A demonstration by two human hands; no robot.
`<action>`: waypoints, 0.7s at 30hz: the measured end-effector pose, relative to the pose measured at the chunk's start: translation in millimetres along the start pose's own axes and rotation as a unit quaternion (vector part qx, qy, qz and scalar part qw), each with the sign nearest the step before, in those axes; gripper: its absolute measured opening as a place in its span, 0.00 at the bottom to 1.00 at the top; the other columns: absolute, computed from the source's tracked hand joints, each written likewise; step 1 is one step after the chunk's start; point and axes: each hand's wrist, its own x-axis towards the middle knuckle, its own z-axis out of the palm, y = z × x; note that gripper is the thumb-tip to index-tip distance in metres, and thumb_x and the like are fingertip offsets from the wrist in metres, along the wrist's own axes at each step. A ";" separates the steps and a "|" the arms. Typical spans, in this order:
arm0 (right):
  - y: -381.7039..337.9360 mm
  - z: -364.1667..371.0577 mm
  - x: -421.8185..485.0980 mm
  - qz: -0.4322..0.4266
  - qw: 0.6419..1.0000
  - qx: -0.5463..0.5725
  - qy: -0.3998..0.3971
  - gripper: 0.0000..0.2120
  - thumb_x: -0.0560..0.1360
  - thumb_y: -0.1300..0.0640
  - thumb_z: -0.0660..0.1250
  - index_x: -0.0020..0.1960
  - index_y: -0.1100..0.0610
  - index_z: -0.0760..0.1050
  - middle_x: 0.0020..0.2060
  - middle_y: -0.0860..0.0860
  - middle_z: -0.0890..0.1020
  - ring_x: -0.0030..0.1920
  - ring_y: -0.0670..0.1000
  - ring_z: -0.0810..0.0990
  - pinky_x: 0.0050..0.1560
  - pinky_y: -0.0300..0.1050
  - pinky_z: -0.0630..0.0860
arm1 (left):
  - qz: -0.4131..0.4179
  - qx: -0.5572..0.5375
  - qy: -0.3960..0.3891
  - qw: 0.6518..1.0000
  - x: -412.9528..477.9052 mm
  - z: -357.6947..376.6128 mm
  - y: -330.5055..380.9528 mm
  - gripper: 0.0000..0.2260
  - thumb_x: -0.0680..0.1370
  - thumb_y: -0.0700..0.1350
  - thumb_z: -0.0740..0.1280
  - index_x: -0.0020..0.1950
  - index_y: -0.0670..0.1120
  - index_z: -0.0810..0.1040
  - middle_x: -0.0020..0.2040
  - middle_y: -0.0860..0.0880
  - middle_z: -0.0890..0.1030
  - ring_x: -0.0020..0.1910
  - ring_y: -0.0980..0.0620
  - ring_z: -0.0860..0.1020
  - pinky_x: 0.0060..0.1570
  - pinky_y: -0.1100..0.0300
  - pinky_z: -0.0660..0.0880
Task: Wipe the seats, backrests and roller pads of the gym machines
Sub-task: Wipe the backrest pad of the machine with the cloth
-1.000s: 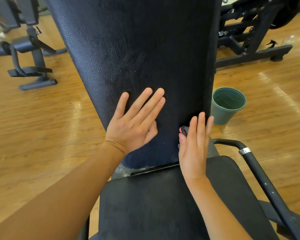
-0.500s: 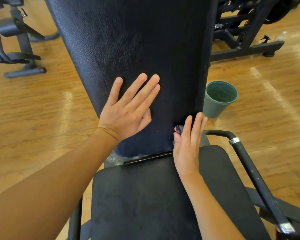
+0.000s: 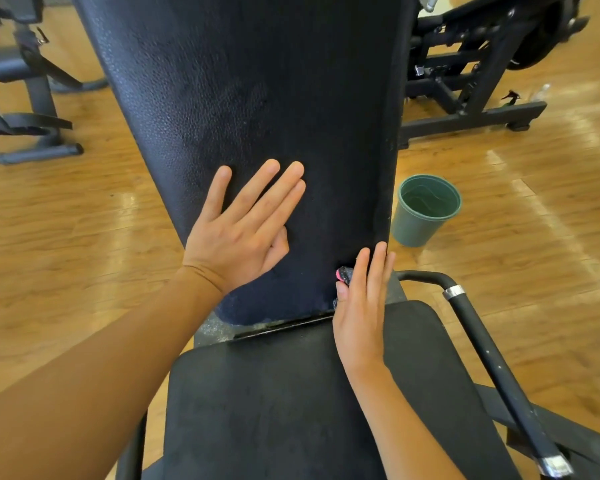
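Nearest the camera, the black seat [image 3: 284, 420] is seen. At its far edge, the right hand [image 3: 361, 317] is laid with straight fingers, its grip open, on a small dark-and-pink cloth [image 3: 344, 274] pressed against the lower right edge of the backrest [image 3: 257, 98]. The left hand [image 3: 239, 233] is spread flat on the backrest's lower middle, grip open, nothing held. Beyond, at the right, a green bucket [image 3: 420, 223] is stood on the wooden floor [image 3: 84, 220].

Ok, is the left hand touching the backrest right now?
Touching. The head view shows the left hand lying flat on the backrest, with the palm and straight fingers against its black padding and no gap visible.
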 end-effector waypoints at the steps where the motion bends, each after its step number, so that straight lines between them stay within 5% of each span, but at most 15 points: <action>1: 0.2 -0.4 -0.4 -0.001 1.000 0.003 -0.001 0.28 0.85 0.53 0.50 0.81 0.62 0.52 0.83 0.58 0.49 0.82 0.63 0.48 0.76 0.58 0.60 | 0.001 -0.001 0.000 1.000 0.2 0.0 0.0 0.27 0.81 0.47 0.61 0.80 0.44 0.66 0.80 0.47 0.64 0.79 0.46 0.62 0.74 0.37 0.58; 8: -2.9 -6.3 -1.6 0.000 1.000 0.012 -0.015 0.28 0.85 0.52 0.49 0.82 0.61 0.50 0.83 0.55 0.47 0.83 0.60 0.46 0.75 0.59 0.65 | -0.001 0.002 -0.014 1.000 1.8 -3.2 0.7 0.27 0.81 0.47 0.60 0.81 0.45 0.65 0.81 0.48 0.63 0.80 0.47 0.62 0.76 0.37 0.56; 15: -8.9 -30.1 -10.5 -0.031 0.998 0.008 -0.052 0.29 0.84 0.53 0.53 0.83 0.57 0.50 0.84 0.49 0.45 0.83 0.55 0.43 0.72 0.61 0.70 | -0.036 -0.128 -0.050 0.990 24.6 -29.8 -4.4 0.22 0.80 0.41 0.62 0.75 0.42 0.74 0.80 0.45 0.66 0.79 0.46 0.64 0.76 0.36 0.58; 21: -36.0 -82.6 16.7 -0.070 0.997 0.021 -0.030 0.29 0.84 0.51 0.53 0.82 0.54 0.50 0.84 0.49 0.45 0.83 0.55 0.46 0.72 0.55 0.69 | -0.069 -0.144 -0.091 0.983 105.1 -59.0 -30.9 0.24 0.82 0.46 0.61 0.78 0.42 0.67 0.83 0.44 0.59 0.82 0.45 0.56 0.78 0.36 0.50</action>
